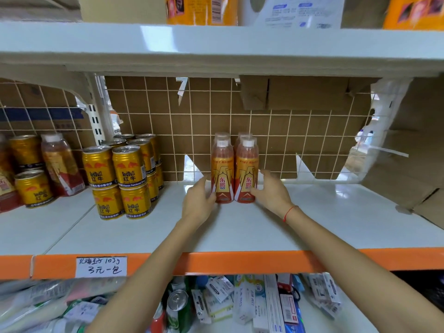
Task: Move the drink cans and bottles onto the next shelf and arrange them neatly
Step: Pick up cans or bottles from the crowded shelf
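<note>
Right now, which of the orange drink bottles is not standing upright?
The bottle on the far left, leaning between gold cans. The bottles between the hands all stand upright in the middle of the shelf.

1. Bottles (pixel 234 174) between the fingers: clear plastic, glossy printed wrap.
2. Shelf (pixel 240 231) under the fingers: smooth, glossy white.
3. Cans (pixel 120 179) left of the fingers: shiny gold metal.
4. Cardboard (pixel 192 121) beyond the fingertips: matt brown.

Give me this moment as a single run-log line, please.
step: aligning bottles | left hand: touching front-left bottle | right hand: touching front-right bottle | stacked cans: further left, same shelf
</note>
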Action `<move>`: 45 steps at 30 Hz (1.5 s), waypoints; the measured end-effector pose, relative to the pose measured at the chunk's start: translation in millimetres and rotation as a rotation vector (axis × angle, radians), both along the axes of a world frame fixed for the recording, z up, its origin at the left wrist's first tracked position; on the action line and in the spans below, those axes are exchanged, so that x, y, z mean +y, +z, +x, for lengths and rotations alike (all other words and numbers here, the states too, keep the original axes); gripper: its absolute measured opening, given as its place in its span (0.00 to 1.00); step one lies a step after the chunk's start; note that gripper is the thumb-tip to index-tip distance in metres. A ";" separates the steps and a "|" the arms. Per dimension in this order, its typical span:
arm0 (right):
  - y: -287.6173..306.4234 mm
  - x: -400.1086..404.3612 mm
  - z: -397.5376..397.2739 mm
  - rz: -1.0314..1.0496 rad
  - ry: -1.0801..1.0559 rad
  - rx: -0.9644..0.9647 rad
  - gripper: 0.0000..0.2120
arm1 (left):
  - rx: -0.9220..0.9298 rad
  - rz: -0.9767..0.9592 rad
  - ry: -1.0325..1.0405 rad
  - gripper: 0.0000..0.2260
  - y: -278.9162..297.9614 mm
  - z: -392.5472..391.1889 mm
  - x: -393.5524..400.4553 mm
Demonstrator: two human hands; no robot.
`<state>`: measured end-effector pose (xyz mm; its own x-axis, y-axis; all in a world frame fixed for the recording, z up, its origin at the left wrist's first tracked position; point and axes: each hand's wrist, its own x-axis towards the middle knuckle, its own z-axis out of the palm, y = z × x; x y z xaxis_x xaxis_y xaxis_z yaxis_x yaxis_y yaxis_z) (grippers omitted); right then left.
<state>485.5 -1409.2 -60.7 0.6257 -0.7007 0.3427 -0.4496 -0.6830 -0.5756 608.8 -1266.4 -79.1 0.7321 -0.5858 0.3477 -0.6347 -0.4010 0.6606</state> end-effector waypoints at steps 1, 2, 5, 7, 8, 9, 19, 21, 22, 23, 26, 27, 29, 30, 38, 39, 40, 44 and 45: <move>2.9 6.5 -4.0 -0.048 0.022 0.001 0.22 | -0.038 -0.002 0.005 0.22 3.5 -3.5 7.1; 4.9 11.9 -6.7 -0.089 0.049 -0.002 0.18 | -0.067 -0.006 0.010 0.21 7.3 -6.6 13.9; 14.3 29.3 -13.1 -0.126 0.113 0.021 0.14 | -0.140 0.006 0.012 0.20 18.8 -14.9 32.6; 24.0 43.0 -17.3 -0.146 0.148 0.002 0.12 | -0.145 0.032 0.022 0.21 26.1 -19.0 46.1; 28.0 48.8 -19.3 -0.159 0.158 -0.011 0.12 | -0.145 0.044 0.025 0.22 28.3 -19.5 53.3; 32.5 55.2 -22.0 -0.165 0.163 -0.011 0.12 | -0.150 0.054 0.022 0.22 30.4 -19.8 61.2; 58.0 108.6 -13.8 -0.148 0.261 0.015 0.22 | -0.248 0.080 0.116 0.20 59.2 -5.6 134.0; 58.9 117.8 -7.2 -0.144 0.314 0.030 0.24 | -0.251 0.071 0.152 0.20 61.9 -5.4 146.7; 60.0 123.3 -3.6 -0.149 0.344 0.047 0.25 | -0.242 0.063 0.175 0.20 63.7 -6.3 153.7; 61.3 128.1 0.0 -0.152 0.370 0.065 0.27 | -0.230 0.054 0.194 0.20 65.7 -6.8 160.0; 68.1 145.2 12.7 -0.144 0.448 0.096 0.28 | -0.214 0.040 0.242 0.21 67.0 -7.6 183.4; 69.4 151.9 17.2 -0.142 0.471 0.093 0.28 | -0.217 0.041 0.252 0.21 66.1 -8.3 192.6; 69.7 165.9 24.6 -0.139 0.517 0.077 0.29 | -0.228 0.041 0.282 0.20 65.0 -10.1 209.7; 69.4 173.6 27.2 -0.140 0.544 0.072 0.29 | -0.225 0.047 0.303 0.20 65.0 -11.1 217.6; 75.6 239.5 59.7 -0.137 0.684 0.041 0.26 | -0.199 0.178 0.456 0.25 66.3 -0.4 288.7; 75.0 248.6 65.3 -0.134 0.692 0.040 0.26 | -0.202 0.177 0.468 0.25 66.7 2.5 298.8; 74.2 258.2 70.7 -0.137 0.697 0.047 0.25 | -0.199 0.173 0.480 0.25 67.5 5.7 309.4; 70.6 296.6 93.5 -0.164 0.710 0.075 0.26 | -0.189 0.142 0.484 0.25 70.0 21.0 351.7; 70.9 308.1 98.9 -0.160 0.704 0.090 0.27 | -0.184 0.133 0.478 0.25 71.4 25.7 364.7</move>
